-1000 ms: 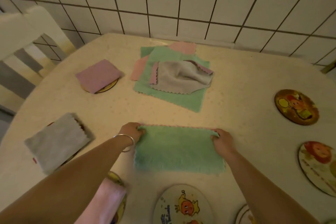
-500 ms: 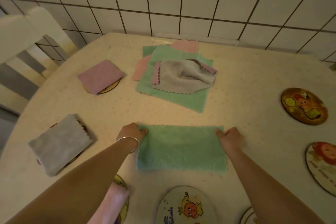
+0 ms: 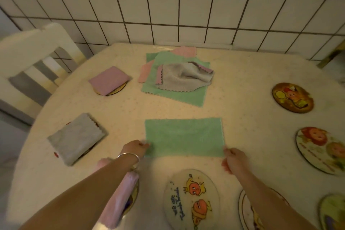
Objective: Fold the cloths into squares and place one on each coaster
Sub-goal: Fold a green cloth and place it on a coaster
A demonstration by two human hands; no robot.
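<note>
Nearest, our left forearm hides most of a folded pink cloth [image 3: 119, 194]. Our left hand [image 3: 134, 148] and right hand [image 3: 233, 158] pinch the near corners of the half-folded green rectangular cloth [image 3: 183, 136], flat on bare cream worktop [image 3: 242, 114].

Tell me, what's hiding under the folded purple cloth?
A round coaster lies under the folded purple cloth. Only its yellowish near edge peeks out; the cloth covers the rest, so its picture cannot be seen.

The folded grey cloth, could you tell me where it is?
In the head view, the folded grey cloth lies on a coaster at the table's left, left of the left hand.
</note>
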